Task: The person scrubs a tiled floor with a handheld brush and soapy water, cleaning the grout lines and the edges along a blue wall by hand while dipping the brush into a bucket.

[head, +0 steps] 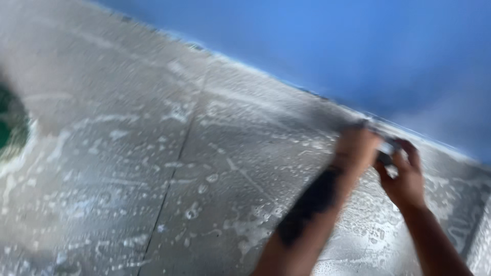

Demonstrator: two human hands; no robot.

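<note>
left arm (307, 209): nearest, rising from 6 o'clock toward 2 o'clock, with a dark patch along the forearm
right arm (434, 240): comes up from 5 o'clock, just beside the left arm
left hand (357, 148): at 3 o'clock, fingers curled, pressed on a small object; blur hides the exact grip
right hand (404, 176): touching the left hand, fingers bent around the same object
object (387, 149): small, grey-white, between the two hands; its kind cannot be told
floor (153, 153): grey slabs, wet, flecked with white foam, a dark joint running from 6 toward 12 o'clock
green thing (9, 128): at 9 o'clock, blurred, well apart from the hands
wall (332, 41): blue, farthest, meeting the floor along a slanting edge from 11 to 3 o'clock
</note>
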